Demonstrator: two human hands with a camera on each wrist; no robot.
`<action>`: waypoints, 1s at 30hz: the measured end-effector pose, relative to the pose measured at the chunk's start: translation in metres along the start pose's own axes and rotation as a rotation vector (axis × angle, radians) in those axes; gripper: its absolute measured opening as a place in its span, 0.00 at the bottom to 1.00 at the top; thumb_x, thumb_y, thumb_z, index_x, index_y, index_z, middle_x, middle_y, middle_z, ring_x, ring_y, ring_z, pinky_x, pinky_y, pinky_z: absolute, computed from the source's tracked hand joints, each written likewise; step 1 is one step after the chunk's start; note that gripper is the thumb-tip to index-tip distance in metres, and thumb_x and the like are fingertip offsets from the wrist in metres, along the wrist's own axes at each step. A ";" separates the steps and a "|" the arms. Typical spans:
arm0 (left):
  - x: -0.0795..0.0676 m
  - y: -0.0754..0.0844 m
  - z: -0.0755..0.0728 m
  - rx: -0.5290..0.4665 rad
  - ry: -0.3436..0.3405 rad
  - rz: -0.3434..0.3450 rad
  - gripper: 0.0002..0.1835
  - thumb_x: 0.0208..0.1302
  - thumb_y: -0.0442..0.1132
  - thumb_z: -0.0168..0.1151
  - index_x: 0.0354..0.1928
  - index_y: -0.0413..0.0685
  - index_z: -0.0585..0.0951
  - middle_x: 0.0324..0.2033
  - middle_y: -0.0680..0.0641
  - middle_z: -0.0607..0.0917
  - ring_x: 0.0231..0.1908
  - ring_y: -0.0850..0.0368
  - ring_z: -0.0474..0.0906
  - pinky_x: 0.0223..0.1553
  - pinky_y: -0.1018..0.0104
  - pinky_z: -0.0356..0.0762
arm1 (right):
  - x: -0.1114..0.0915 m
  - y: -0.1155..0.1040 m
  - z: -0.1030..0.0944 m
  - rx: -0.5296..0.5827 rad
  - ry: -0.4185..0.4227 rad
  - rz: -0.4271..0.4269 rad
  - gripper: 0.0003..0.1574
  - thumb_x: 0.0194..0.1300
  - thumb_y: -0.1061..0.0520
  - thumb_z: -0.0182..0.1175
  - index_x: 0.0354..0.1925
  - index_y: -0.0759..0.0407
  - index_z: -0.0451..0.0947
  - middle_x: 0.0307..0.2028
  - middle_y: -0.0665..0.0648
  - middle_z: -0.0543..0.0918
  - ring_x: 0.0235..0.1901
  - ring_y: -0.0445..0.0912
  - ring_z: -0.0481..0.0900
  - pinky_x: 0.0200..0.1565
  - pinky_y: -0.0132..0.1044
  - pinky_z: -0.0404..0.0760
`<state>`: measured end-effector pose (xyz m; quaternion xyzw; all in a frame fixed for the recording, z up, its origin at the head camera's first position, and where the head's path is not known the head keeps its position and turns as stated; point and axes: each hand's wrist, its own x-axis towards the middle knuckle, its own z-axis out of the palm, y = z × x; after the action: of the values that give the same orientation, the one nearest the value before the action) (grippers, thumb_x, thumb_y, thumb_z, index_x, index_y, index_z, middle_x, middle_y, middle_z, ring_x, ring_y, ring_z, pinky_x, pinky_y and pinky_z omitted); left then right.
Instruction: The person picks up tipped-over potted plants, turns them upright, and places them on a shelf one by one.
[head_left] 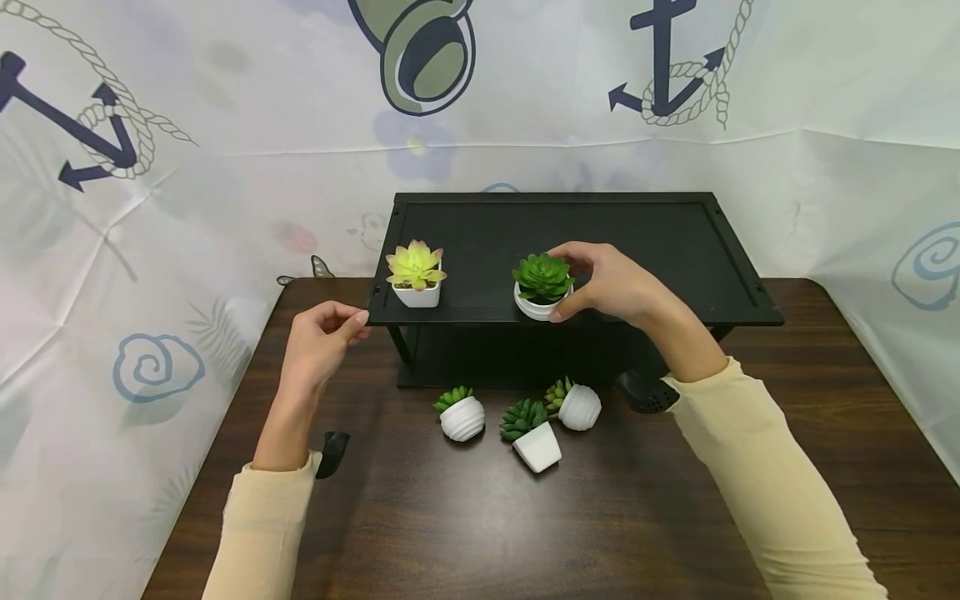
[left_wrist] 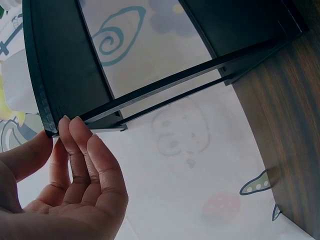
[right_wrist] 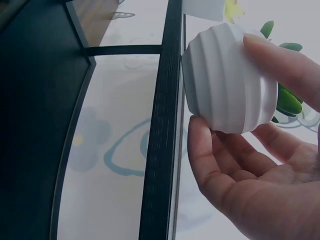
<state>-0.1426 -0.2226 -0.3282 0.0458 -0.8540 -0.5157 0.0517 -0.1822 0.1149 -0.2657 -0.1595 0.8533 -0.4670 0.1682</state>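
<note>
My right hand [head_left: 611,283] grips a small potted succulent [head_left: 542,283] with bright green leaves, right over the front part of the black shelf's top [head_left: 480,242]. In the right wrist view its ribbed white pot [right_wrist: 230,80] sits between thumb and fingers, close to the shelf's edge. My left hand [head_left: 322,337] pinches the front left corner of the shelf top; the left wrist view shows thumb above and fingertips [left_wrist: 77,125] below that corner. Near this corner, a yellow-green succulent in a square white pot [head_left: 417,275] stands upright on the shelf.
On the brown table [head_left: 420,517], before the shelf, lie several tipped-over succulents: one in a round pot [head_left: 462,418], one in a square pot [head_left: 537,447] and another in a round pot [head_left: 580,407]. A printed cloth [head_left: 285,108] hangs behind the table.
</note>
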 end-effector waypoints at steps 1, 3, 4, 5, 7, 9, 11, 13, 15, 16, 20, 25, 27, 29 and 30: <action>0.000 0.000 0.000 0.000 -0.001 -0.001 0.13 0.64 0.38 0.56 0.41 0.31 0.77 0.32 0.39 0.80 0.27 0.66 0.77 0.31 0.75 0.73 | 0.002 0.000 0.001 0.001 0.002 0.003 0.46 0.44 0.68 0.70 0.62 0.63 0.64 0.49 0.62 0.71 0.45 0.53 0.67 0.44 0.45 0.71; 0.000 0.000 0.000 0.001 0.000 -0.004 0.13 0.64 0.38 0.56 0.41 0.31 0.77 0.32 0.39 0.80 0.27 0.66 0.77 0.31 0.75 0.74 | 0.006 -0.001 0.002 0.002 0.006 0.012 0.46 0.44 0.68 0.70 0.62 0.62 0.64 0.49 0.62 0.71 0.46 0.53 0.67 0.45 0.45 0.71; -0.001 0.000 0.000 0.001 0.000 -0.006 0.13 0.64 0.38 0.56 0.41 0.31 0.77 0.32 0.39 0.80 0.27 0.66 0.77 0.31 0.75 0.74 | 0.008 -0.002 0.003 0.009 0.006 0.016 0.46 0.44 0.69 0.70 0.61 0.62 0.64 0.49 0.62 0.71 0.46 0.53 0.67 0.45 0.46 0.71; -0.001 0.000 0.000 0.001 0.000 -0.007 0.13 0.64 0.38 0.56 0.41 0.31 0.77 0.32 0.39 0.80 0.27 0.66 0.77 0.31 0.75 0.74 | 0.010 -0.003 0.003 0.016 0.004 0.021 0.46 0.43 0.69 0.70 0.62 0.61 0.64 0.50 0.61 0.71 0.46 0.53 0.67 0.46 0.46 0.70; -0.001 0.001 0.000 0.003 0.001 -0.007 0.13 0.64 0.38 0.56 0.41 0.31 0.78 0.33 0.39 0.80 0.27 0.66 0.77 0.31 0.76 0.74 | 0.013 -0.005 0.004 0.020 0.003 0.023 0.46 0.43 0.70 0.70 0.62 0.61 0.64 0.50 0.61 0.71 0.47 0.53 0.67 0.46 0.46 0.70; -0.001 0.001 0.000 0.004 0.001 -0.007 0.13 0.64 0.38 0.56 0.41 0.31 0.78 0.33 0.39 0.80 0.27 0.66 0.77 0.31 0.76 0.74 | 0.016 -0.007 0.006 0.029 0.002 0.027 0.46 0.43 0.70 0.70 0.62 0.60 0.64 0.51 0.60 0.71 0.47 0.53 0.67 0.47 0.46 0.70; -0.001 0.001 0.000 0.006 0.002 -0.007 0.13 0.65 0.38 0.56 0.41 0.31 0.78 0.33 0.39 0.80 0.27 0.66 0.77 0.32 0.76 0.74 | 0.019 -0.009 0.007 0.034 0.001 0.029 0.47 0.43 0.70 0.70 0.62 0.60 0.64 0.51 0.60 0.71 0.47 0.52 0.67 0.47 0.46 0.70; -0.001 0.001 0.000 0.010 0.003 -0.011 0.13 0.65 0.38 0.56 0.41 0.32 0.78 0.33 0.39 0.80 0.27 0.66 0.77 0.32 0.76 0.74 | 0.022 -0.011 0.008 0.033 0.000 0.029 0.47 0.43 0.69 0.70 0.62 0.60 0.64 0.50 0.60 0.71 0.47 0.52 0.67 0.47 0.45 0.70; -0.001 0.001 0.000 0.013 0.003 -0.013 0.13 0.65 0.39 0.56 0.41 0.32 0.78 0.34 0.39 0.80 0.27 0.66 0.77 0.32 0.75 0.74 | 0.025 -0.013 0.010 0.034 -0.002 0.029 0.47 0.43 0.69 0.70 0.62 0.59 0.63 0.50 0.60 0.71 0.46 0.52 0.67 0.46 0.45 0.71; -0.001 0.001 0.000 0.014 0.004 -0.014 0.13 0.65 0.39 0.56 0.41 0.32 0.78 0.34 0.39 0.80 0.27 0.66 0.77 0.32 0.75 0.74 | 0.027 -0.013 0.011 0.032 -0.003 0.027 0.47 0.43 0.69 0.70 0.62 0.59 0.63 0.50 0.60 0.71 0.46 0.52 0.67 0.46 0.45 0.71; -0.001 0.001 0.000 0.014 0.007 -0.012 0.13 0.65 0.38 0.56 0.41 0.32 0.78 0.33 0.39 0.80 0.27 0.66 0.77 0.32 0.76 0.74 | 0.031 -0.015 0.015 0.030 -0.006 0.017 0.48 0.43 0.69 0.70 0.62 0.60 0.63 0.49 0.60 0.70 0.45 0.53 0.66 0.44 0.44 0.70; -0.001 0.000 0.000 0.012 0.009 -0.004 0.13 0.64 0.38 0.56 0.41 0.32 0.78 0.33 0.39 0.80 0.27 0.66 0.77 0.31 0.76 0.74 | 0.036 -0.017 0.021 0.042 -0.015 0.008 0.47 0.43 0.69 0.70 0.62 0.60 0.63 0.47 0.61 0.71 0.42 0.53 0.66 0.42 0.43 0.70; -0.001 0.001 0.000 0.013 0.008 -0.005 0.13 0.64 0.38 0.56 0.41 0.32 0.78 0.33 0.39 0.80 0.27 0.66 0.77 0.31 0.76 0.73 | 0.038 -0.017 0.023 0.048 -0.017 0.007 0.47 0.43 0.69 0.70 0.62 0.60 0.63 0.47 0.61 0.71 0.41 0.53 0.66 0.41 0.42 0.70; -0.001 0.001 0.000 0.014 0.006 -0.010 0.13 0.64 0.38 0.56 0.41 0.32 0.78 0.33 0.39 0.80 0.27 0.65 0.77 0.31 0.75 0.73 | 0.039 -0.019 0.026 0.050 -0.017 0.004 0.47 0.43 0.69 0.70 0.62 0.60 0.63 0.47 0.61 0.71 0.41 0.52 0.66 0.41 0.42 0.70; -0.001 0.001 0.000 0.015 0.005 -0.013 0.13 0.64 0.38 0.56 0.41 0.32 0.78 0.33 0.40 0.80 0.27 0.65 0.77 0.31 0.75 0.73 | 0.039 -0.019 0.027 0.053 -0.017 0.002 0.47 0.43 0.69 0.70 0.62 0.60 0.63 0.47 0.60 0.72 0.41 0.52 0.66 0.41 0.42 0.70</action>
<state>-0.1414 -0.2221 -0.3277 0.0528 -0.8574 -0.5094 0.0500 -0.2034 0.0681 -0.2687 -0.1579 0.8395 -0.4878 0.1802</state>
